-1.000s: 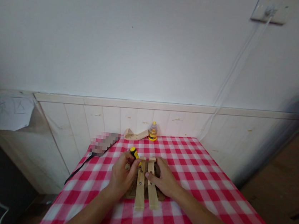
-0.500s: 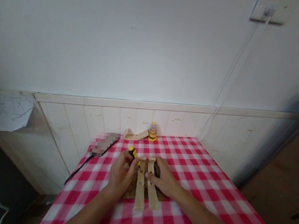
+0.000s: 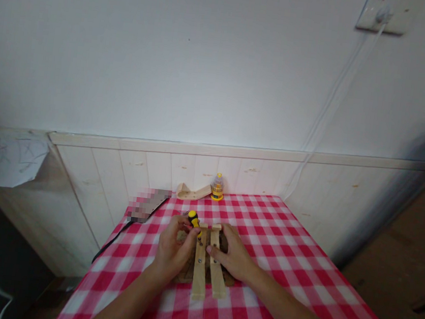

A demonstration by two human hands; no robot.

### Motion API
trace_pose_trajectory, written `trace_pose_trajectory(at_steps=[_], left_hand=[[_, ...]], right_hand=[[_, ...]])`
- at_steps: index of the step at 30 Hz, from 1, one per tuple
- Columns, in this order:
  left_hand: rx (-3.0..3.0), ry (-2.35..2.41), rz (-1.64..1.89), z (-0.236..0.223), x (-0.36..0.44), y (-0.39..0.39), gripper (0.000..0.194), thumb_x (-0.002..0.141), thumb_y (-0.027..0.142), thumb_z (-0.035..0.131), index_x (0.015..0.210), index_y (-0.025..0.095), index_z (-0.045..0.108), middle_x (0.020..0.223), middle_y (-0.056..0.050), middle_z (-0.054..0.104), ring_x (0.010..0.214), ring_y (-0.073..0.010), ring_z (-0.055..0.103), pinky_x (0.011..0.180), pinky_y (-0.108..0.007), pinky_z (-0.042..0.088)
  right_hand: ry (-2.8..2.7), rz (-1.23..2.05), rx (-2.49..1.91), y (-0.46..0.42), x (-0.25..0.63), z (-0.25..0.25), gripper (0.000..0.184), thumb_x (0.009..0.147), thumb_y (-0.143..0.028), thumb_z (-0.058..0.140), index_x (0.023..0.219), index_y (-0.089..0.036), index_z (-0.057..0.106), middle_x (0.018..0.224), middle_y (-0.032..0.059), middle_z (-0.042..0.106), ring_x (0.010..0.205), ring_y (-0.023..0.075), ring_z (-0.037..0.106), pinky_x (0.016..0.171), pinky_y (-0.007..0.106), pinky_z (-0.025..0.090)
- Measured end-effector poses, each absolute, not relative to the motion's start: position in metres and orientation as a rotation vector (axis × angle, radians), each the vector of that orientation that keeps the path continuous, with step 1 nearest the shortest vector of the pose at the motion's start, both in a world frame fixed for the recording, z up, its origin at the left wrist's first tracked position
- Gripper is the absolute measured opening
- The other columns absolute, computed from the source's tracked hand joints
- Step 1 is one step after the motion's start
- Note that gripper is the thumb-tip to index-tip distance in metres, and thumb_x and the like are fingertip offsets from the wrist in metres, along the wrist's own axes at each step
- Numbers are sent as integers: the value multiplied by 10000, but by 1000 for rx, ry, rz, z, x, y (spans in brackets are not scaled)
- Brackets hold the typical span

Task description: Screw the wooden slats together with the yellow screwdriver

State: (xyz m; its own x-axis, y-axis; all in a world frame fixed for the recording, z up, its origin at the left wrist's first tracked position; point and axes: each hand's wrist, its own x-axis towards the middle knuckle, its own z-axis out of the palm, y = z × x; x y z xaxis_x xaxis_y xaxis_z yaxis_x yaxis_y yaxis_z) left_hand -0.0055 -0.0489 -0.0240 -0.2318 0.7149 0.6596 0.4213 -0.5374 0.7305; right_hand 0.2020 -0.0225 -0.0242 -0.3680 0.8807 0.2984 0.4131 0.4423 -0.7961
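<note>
A small wooden assembly (image 3: pixel 207 274) of two pale slats screwed across a brown board lies on the red-and-white checked tablecloth (image 3: pixel 280 269). My left hand (image 3: pixel 173 250) is closed round a yellow-and-black screwdriver (image 3: pixel 193 219), its tip down at the far end of the left slat. My right hand (image 3: pixel 234 256) lies on the assembly's right side, fingers curled over the right slat and pressing it down.
At the table's far edge stand a curved wooden piece (image 3: pixel 192 193) and a small yellow-based bottle (image 3: pixel 217 186). A blurred object (image 3: pixel 148 204) with a black cable (image 3: pixel 111 242) lies at the far left corner. A white cord (image 3: pixel 329 106) hangs from a wall socket.
The screwdriver handle has shifted slightly to the right as my left hand's fingers turned on it. My right hand and the wooden assembly have stayed in place.
</note>
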Motion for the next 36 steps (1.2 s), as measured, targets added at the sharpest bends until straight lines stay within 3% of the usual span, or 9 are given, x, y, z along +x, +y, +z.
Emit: trace_pose_trajectory(at_steps=[9,12,18,22,36], left_hand=[[1764,1105,1803,-24,-5,-50,401,1049,290,617,1426,251,488,1187,-107,764,1066,-212,769,917,-355,627],[1818,1127,1798,-27,-8,-48,382,1054,292,615,1427,254,538,1213,-104,761,1076,-218,764,933,-364,618],[1847,1251,1938,-30,-6,-43,416,923,322,801,1307,259,656,1105,-52,749,939,-205,745,838,-333,629],[1788,1302,1951,-30,-4,-42,389,929,310,789,1292,246,666,1048,-38,743,903,-198,742,810,-323,628],[1861,1229,1880,-32,-7,-45,420,982,270,722,1387,242,613,1162,-91,756,1031,-234,758,922,-383,632]], right_hand=[[-1962,801,-1092,-22,202,-23,341,863,-296,775,1166,-205,647,1215,117,682,1174,337,613,1053,523,493],[-1952,807,-1109,-21,201,-24,337,850,-294,779,1146,-207,645,1203,115,678,1168,339,613,1046,515,495],[-1950,822,-1092,-22,202,-24,370,861,-299,773,1197,-221,640,1234,112,672,1201,340,601,1061,520,485],[-1954,824,-1083,-22,202,-24,382,861,-301,774,1208,-219,639,1244,113,665,1212,339,594,1070,520,481],[-1954,803,-1095,-20,202,-27,373,847,-284,786,1185,-211,646,1217,111,675,1189,341,609,1063,530,490]])
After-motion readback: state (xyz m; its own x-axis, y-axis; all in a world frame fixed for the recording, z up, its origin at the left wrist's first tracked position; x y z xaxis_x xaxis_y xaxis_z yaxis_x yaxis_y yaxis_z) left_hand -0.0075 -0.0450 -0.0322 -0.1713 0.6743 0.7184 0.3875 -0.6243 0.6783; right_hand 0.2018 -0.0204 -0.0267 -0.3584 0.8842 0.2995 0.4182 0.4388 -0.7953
